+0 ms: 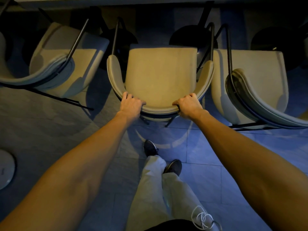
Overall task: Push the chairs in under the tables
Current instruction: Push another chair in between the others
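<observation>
A beige upholstered chair (160, 72) with a curved backrest and black metal legs stands directly in front of me, its seat facing a pale table edge (116, 0) at the top of the view. My left hand (131, 104) grips the left side of the curved backrest. My right hand (188, 104) grips the right side, fingers wrapped over the rim. Both arms are stretched forward. The front of the seat sits short of the table edge, near a round black table base (186, 35).
A matching chair (66, 60) stands to the left, angled, and another (253, 80) close on the right. Dark round table bases (273, 37) sit under the table. A white round base (6, 169) lies on the tiled floor at left. My feet are behind the chair.
</observation>
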Available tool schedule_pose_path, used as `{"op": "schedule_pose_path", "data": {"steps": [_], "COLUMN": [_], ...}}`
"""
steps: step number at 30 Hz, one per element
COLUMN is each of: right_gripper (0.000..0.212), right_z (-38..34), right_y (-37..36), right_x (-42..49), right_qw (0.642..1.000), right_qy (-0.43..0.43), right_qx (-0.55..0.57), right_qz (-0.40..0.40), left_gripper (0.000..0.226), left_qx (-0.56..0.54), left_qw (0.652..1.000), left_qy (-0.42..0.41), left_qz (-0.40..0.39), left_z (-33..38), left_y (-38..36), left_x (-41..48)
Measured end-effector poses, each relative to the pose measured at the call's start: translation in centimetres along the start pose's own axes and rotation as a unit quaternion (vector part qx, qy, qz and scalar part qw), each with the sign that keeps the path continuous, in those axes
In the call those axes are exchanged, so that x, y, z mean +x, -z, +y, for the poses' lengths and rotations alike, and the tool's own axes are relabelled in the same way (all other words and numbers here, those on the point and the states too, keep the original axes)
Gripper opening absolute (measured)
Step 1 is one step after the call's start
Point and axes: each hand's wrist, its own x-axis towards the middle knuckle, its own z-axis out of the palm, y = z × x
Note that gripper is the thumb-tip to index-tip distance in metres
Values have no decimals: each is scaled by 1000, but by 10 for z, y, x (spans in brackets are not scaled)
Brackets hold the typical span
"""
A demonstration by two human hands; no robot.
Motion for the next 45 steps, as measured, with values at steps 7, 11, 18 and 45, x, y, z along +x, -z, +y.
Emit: {"op": "schedule_pose_path", "data": {"steps": [7, 11, 18, 45], "right_gripper": [33, 43, 45, 49], "right_z": [-10, -30, -65, -27], "right_y": [15, 40, 47, 12], "right_x": [-5, -15, -34, -13], "right_qw": [997, 992, 996, 996], "right_qy": [1, 4, 6, -11], "right_qx": [55, 109, 77, 81], "right_qz": [-54, -63, -52, -39], "left_gripper": [49, 47, 51, 19], "left_qx": [-39, -86, -85, -75], "left_qw": [999, 996, 995, 997], "left_qy": [-7, 3, 4, 13], "left_qz": [16, 40, 53, 17], "left_z": [12, 10, 6, 13], "left_y": [4, 14, 14, 6], "left_x": [-20, -40, -54, -20]}}
